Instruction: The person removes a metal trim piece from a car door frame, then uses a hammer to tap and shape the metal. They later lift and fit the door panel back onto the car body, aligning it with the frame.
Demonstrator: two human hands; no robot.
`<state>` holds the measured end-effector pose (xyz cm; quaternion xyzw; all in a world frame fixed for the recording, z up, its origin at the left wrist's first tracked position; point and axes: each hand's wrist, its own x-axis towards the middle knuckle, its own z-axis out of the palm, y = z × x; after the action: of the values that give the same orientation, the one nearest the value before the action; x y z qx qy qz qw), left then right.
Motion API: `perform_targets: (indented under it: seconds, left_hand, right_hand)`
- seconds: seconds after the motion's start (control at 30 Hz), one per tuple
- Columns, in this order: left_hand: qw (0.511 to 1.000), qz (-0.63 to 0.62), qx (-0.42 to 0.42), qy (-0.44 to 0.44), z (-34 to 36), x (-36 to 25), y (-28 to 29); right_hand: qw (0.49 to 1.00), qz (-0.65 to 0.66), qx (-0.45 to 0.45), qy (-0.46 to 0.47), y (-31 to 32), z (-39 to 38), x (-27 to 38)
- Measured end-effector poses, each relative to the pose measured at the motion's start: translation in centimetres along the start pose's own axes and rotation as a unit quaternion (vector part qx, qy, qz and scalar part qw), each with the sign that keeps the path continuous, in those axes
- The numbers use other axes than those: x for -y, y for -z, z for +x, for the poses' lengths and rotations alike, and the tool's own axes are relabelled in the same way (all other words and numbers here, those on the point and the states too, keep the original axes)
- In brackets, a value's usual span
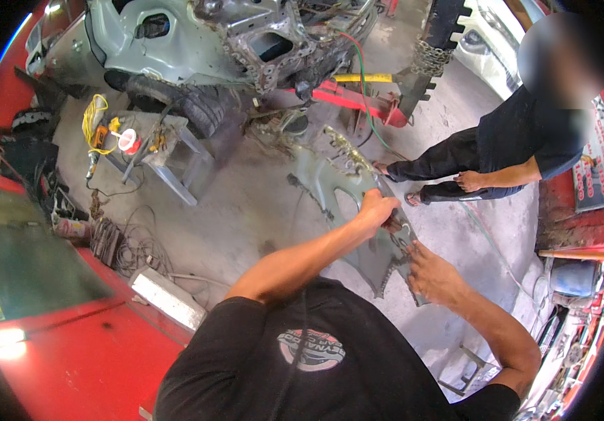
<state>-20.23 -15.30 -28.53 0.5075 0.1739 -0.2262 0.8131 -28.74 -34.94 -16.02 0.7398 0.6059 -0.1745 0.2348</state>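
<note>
A greenish-grey sheet-metal car body panel (367,265) with ragged, cut edges is held in front of me over the concrete floor. My left hand (375,212) is closed on its upper right part, fingers curled over the metal. Lower down, my right hand (432,275) grips the same panel along its right edge. A rough, rusty strip runs along the panel's far end, and a large curved opening shows beside it. The undersides of both grips are hidden.
A stripped car body (175,52) stands ahead. A metal stool (193,154) at left carries tools, near an orange power tool (97,142). Coiled cables (123,249) lie beside a red car (70,365). Another person (512,147) stands at right, near a red steel beam (358,100).
</note>
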Motion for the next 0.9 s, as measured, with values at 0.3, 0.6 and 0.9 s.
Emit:
perform_targets:
  seconds: [0.3, 0.6, 0.9]
  left_hand:
    - [0.999, 0.007, -0.012, 0.039, 1.8, 0.0, -2.8]
    - [0.997, 0.002, 0.042, 0.057, 4.5, -0.4, -5.5]
    - [0.997, 0.035, 0.052, 0.040, 1.9, 0.0, -5.4]
  right_hand:
    - [0.992, -0.060, 0.108, 0.041, -1.8, -0.1, -0.5]
    - [0.998, -0.031, 0.049, 0.036, -4.0, -1.5, -2.8]
    - [0.992, 0.029, -0.016, 0.119, -0.9, -2.8, -3.2]
